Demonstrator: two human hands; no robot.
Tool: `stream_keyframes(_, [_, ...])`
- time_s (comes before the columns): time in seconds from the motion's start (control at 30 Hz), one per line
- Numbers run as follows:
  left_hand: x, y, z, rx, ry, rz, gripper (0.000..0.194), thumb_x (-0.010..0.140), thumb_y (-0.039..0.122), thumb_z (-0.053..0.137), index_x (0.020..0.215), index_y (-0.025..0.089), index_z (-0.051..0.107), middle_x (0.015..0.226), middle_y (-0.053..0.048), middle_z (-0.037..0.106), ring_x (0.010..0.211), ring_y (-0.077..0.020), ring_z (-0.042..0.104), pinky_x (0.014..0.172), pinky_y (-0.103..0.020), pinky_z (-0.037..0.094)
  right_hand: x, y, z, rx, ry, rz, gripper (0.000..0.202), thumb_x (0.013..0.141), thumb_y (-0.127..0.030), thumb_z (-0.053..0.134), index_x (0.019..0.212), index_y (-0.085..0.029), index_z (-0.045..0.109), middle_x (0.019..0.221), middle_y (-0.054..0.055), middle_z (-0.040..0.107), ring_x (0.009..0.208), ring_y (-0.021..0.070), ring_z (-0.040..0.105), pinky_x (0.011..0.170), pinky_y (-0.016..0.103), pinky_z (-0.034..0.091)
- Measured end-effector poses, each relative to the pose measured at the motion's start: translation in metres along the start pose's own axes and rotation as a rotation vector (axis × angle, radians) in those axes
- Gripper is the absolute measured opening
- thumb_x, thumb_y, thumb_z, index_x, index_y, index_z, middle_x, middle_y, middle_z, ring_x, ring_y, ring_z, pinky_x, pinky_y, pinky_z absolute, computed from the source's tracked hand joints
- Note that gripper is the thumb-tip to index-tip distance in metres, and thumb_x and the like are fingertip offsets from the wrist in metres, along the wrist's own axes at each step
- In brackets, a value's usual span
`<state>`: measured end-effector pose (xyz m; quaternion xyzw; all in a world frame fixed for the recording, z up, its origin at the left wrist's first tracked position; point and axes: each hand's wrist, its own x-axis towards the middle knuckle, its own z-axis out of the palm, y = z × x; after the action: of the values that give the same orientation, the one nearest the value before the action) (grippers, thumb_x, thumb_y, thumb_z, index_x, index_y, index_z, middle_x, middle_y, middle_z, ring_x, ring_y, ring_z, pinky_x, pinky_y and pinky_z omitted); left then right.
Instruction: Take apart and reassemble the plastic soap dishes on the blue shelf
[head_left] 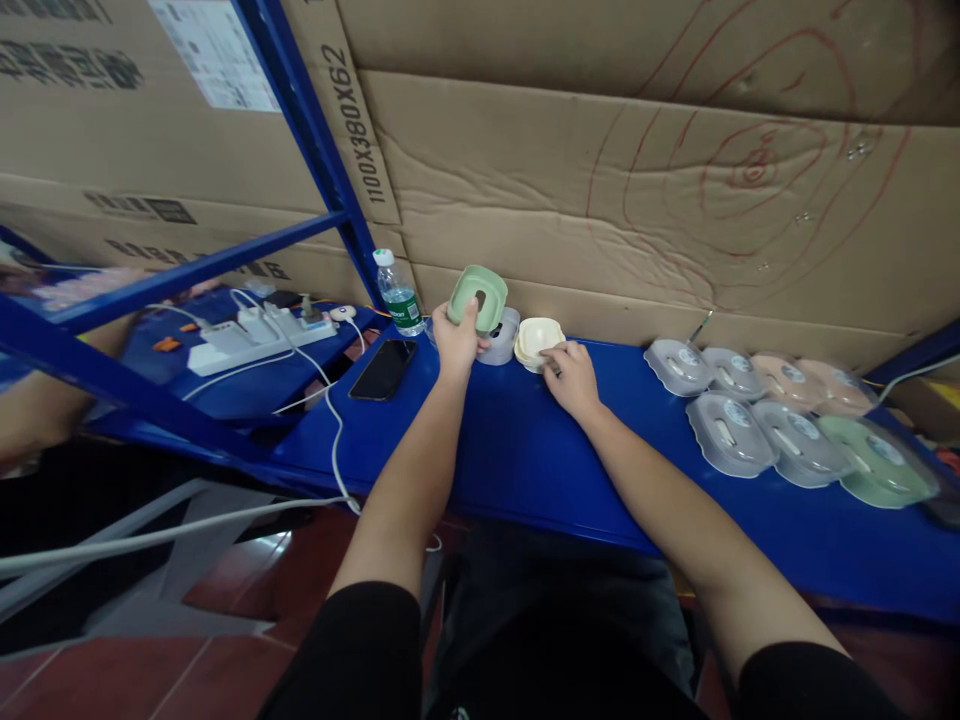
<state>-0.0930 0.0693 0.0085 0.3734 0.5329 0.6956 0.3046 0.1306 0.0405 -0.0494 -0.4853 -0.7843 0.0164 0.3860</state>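
My left hand (pixel 459 340) is closed on a green square dish (pixel 466 300) with rounded corners and a dark oblong mark or opening in its middle. It is held tilted up above the table. Just behind that hand, a grey-white container (pixel 501 340) is partly hidden. My right hand (pixel 574 377) has its fingers curled at the near right rim of a cream dish (pixel 541 338), which appears to be the top of a small stack on the blue table (pixel 525 460).
At the left stand a water bottle (pixel 403 296) and a black phone (pixel 383 369). Several lidded boxes (pixel 731 433) in grey, pink and green sit at the right. A power strip (pixel 259 340) with cables lies beyond the blue frame (pixel 187 268). Another person's arm (pixel 52 405) shows far left.
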Motion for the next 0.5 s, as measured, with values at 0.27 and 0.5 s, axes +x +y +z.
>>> stream_keyframes(0.27, [0.003, -0.018, -0.002, 0.322, -0.101, 0.009, 0.076, 0.088, 0.056, 0.079, 0.147, 0.018, 0.051, 0.113, -0.016, 0.076, 0.080, -0.0295, 0.079, 0.071, -0.040, 0.061, 0.005, 0.002, 0.005, -0.033, -0.058, 0.139, 0.038, 0.092, -0.034, 0.076, 0.129, -0.025, 0.073, 0.159, 0.017, 0.052, 0.149, 0.0374, 0.047, 0.121, 0.062, 0.038])
stream_keyframes(0.5, [-0.012, 0.000, -0.010, 0.738, -0.098, 0.128, 0.072, 0.085, 0.077, 0.067, 0.131, 0.021, 0.068, 0.136, -0.024, 0.067, 0.133, -0.0450, 0.063, 0.111, -0.057, 0.048, 0.006, 0.003, 0.003, 0.018, -0.030, 0.190, 0.039, 0.092, -0.026, 0.072, 0.131, -0.025, 0.070, 0.155, 0.017, 0.055, 0.149, 0.0336, 0.050, 0.126, 0.064, 0.031])
